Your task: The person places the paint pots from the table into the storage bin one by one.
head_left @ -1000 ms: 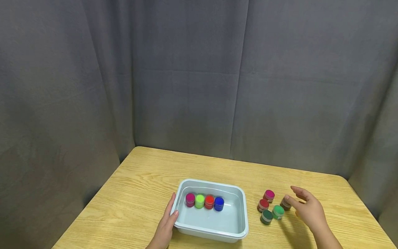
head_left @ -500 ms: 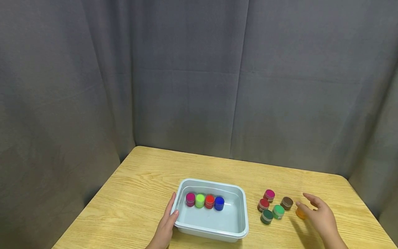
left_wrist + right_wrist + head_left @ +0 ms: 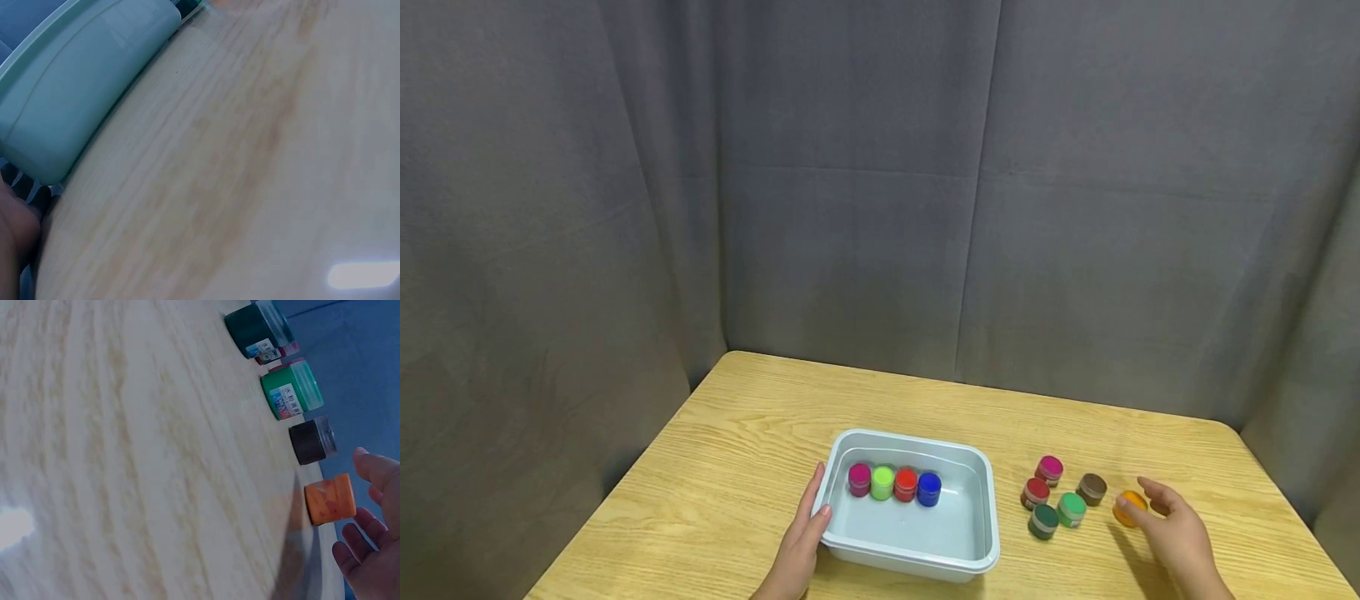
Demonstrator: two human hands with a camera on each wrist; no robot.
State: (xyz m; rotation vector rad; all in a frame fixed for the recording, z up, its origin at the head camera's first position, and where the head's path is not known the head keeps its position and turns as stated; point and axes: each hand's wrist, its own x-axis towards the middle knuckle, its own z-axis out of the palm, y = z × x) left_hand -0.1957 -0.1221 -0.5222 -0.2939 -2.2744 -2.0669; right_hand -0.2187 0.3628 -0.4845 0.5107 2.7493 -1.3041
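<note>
From where I stand, the person's right hand (image 3: 1177, 537) is at the orange jar (image 3: 330, 500), its fingers loosely bent and spread, with the thumb held apart from them on the other side of the lid; from the right wrist a fingertip looks very near the lid, but I can't tell whether it touches. The orange jar stands upright on the desk (image 3: 737, 442), at the right end of a loose cluster, and the hand throws a dark shadow over the wood beside it. Nearest to it is the brown jar (image 3: 1092, 489), then the light green jar (image 3: 1071, 510), with the dark green jar (image 3: 1043, 522) in front and to the left of that one, the dark red jar (image 3: 1035, 493) just behind, and the pink jar (image 3: 1049, 471) farthest back. White printed labels show on both green ones. Over to the left, the left hand (image 3: 795, 546) grips the pale blue box (image 3: 902, 563) by its left side, thumb over the rim and fingers against the outer wall. Inside, four more jars stand in a row, side by side, toward the back: the purple jar (image 3: 860, 480), the lime jar (image 3: 882, 482), the bright red jar (image 3: 906, 484) and the blue jar (image 3: 929, 489), from left to right. A grey curtain (image 3: 850, 208) hangs behind the desk and down both sides
</note>
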